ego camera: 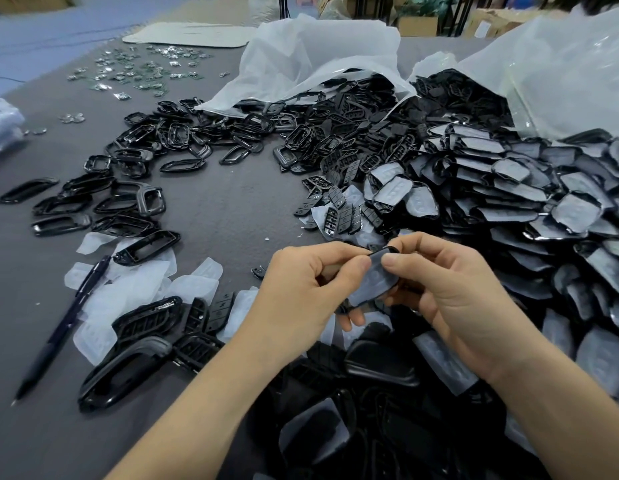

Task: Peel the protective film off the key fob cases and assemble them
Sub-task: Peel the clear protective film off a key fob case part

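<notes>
Fingers (363, 264) of left hand (301, 289) and right hand (457, 296) curl round one key fob case (374, 279) at lower centre, thumbs pinching its upper edge. Principal risk: the heaped pile of filmed cases (543, 209) at right slides inward, mixing stock. Lesser: the case slips from the pinch. Least: the protective film (365, 295) tears, leaving a remnant.

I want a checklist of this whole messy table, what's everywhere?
Surface: grey table, crowded.
Job's things: film-covered case held in both hands; heap of filmed cases right; black frames left.
Clutter: peeled films, pen, small shiny pieces, plastic bags.
Grippers: left hand and right hand pinch the case with their fingers.
Cables: nothing seen.
Surroundings: cardboard boxes behind.
</notes>
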A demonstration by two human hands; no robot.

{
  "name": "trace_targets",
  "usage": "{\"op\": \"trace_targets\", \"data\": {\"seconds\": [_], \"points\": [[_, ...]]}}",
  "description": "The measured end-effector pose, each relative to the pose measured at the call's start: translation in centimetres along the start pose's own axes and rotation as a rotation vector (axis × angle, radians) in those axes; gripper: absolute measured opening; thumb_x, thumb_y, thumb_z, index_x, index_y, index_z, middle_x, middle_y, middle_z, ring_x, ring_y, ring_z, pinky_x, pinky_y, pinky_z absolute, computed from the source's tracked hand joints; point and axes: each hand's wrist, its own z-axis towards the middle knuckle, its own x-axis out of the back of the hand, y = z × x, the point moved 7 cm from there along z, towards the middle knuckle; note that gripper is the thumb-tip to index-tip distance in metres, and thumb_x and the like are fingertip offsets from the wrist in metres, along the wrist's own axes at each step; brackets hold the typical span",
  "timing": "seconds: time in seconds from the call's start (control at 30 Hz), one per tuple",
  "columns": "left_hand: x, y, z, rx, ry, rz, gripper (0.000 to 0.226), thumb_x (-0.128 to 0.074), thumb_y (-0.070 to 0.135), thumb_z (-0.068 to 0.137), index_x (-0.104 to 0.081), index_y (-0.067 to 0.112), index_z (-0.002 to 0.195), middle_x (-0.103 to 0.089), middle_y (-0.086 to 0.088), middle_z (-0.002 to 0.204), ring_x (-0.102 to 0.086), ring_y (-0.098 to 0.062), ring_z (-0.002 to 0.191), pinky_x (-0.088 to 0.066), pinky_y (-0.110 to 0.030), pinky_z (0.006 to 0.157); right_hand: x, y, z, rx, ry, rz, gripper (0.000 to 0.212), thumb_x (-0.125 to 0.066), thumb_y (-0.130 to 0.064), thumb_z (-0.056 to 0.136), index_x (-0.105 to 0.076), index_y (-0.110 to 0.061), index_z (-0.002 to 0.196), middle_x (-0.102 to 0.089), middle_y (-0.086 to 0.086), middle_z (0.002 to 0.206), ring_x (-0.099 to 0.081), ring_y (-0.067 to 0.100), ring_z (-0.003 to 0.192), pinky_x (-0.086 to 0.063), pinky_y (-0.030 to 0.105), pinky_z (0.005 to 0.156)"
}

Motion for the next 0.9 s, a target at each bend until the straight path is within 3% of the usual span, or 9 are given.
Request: {"op": "trace_targets", "data": {"seconds": [0.27, 0.37, 0.47, 0.57, 0.73, 0.8, 0.9], "points": [[0.0, -0.1, -0.1, -0.033, 0.027, 0.043, 0.021, -0.058, 0.009, 0.093, -0.071, 0.024, 0.086, -0.065, -0.004, 0.058, -0.06, -0.013, 0.042, -0.045, -0.02, 0.042, 0.4, -0.5, 0.1, 0.076, 0.0, -0.169, 0.004, -0.064, -0.001, 0.082, -0.063, -0.004, 0.081, -0.064, 0.005, 0.068, -0.061, 0.017, 0.062, -0.053, 0.028, 0.061], [0.1, 0.2, -0.1, -0.074, 0.034, 0.089, 0.02, -0.059, 0.009, 0.093, -0.071, 0.024, 0.088, -0.064, 0.003, 0.055, -0.059, -0.012, 0.041, -0.045, -0.019, 0.043, 0.4, -0.6, 0.1, 0.084, -0.021, -0.183, 0.004, -0.067, -0.009, 0.078, -0.064, -0.006, 0.08, -0.065, 0.002, 0.068, -0.062, 0.015, 0.061, -0.054, 0.025, 0.06], [0.2, 0.9, -0.3, -0.138, 0.055, 0.165, 0.021, -0.059, 0.011, 0.09, -0.069, 0.029, 0.085, -0.062, 0.011, 0.051, -0.056, -0.006, 0.038, -0.044, -0.015, 0.043, 0.1, -0.6, -0.1, 0.083, -0.036, -0.148, 0.019, -0.069, -0.026, 0.068, -0.065, -0.01, 0.075, -0.064, 0.0, 0.067, -0.06, 0.012, 0.061, -0.054, 0.023, 0.059], [0.2, 1.3, -0.3, -0.172, 0.077, 0.202, 0.02, -0.058, 0.016, 0.087, -0.066, 0.034, 0.083, -0.062, 0.008, 0.052, -0.057, -0.005, 0.038, -0.044, -0.014, 0.042, -0.1, -0.6, -0.1, 0.086, -0.028, -0.123, 0.02, -0.069, -0.029, 0.065, -0.065, -0.011, 0.073, -0.061, 0.0, 0.067, -0.059, 0.011, 0.061, -0.053, 0.022, 0.056], [0.1, 1.6, -0.5, -0.208, 0.1, 0.264, 0.02, -0.058, 0.017, 0.087, -0.066, 0.035, 0.082, -0.066, 0.004, 0.059, -0.06, -0.004, 0.04, -0.046, -0.016, 0.042, 0.0, -0.3, -0.1, 0.08, 0.009, -0.129, 0.008, -0.067, -0.011, 0.079, -0.062, -0.01, 0.073, -0.058, 0.008, 0.07, -0.056, 0.018, 0.063, -0.052, 0.027, 0.056], [0.0, 1.6, -0.6, -0.212, 0.114, 0.273, 0.016, -0.059, 0.018, 0.087, -0.068, 0.03, 0.083, -0.066, 0.007, 0.059, -0.06, -0.004, 0.04, -0.048, -0.02, 0.041, 0.0, -0.4, -0.2, 0.121, 0.042, -0.181, 0.015, -0.063, -0.002, 0.085, -0.061, -0.011, 0.073, -0.056, 0.008, 0.068, -0.052, 0.02, 0.062, -0.048, 0.03, 0.058], [-0.1, 1.6, -0.6, -0.206, 0.119, 0.301, 0.01, -0.062, 0.017, 0.087, -0.07, 0.02, 0.081, -0.069, 0.007, 0.064, -0.061, -0.003, 0.042, -0.048, -0.02, 0.043, -0.5, -1.0, -0.4, 0.189, 0.045, -0.244, 0.017, -0.059, 0.004, 0.085, -0.058, -0.009, 0.074, -0.052, 0.003, 0.063, -0.047, 0.014, 0.057, -0.041, 0.019, 0.05]]}}
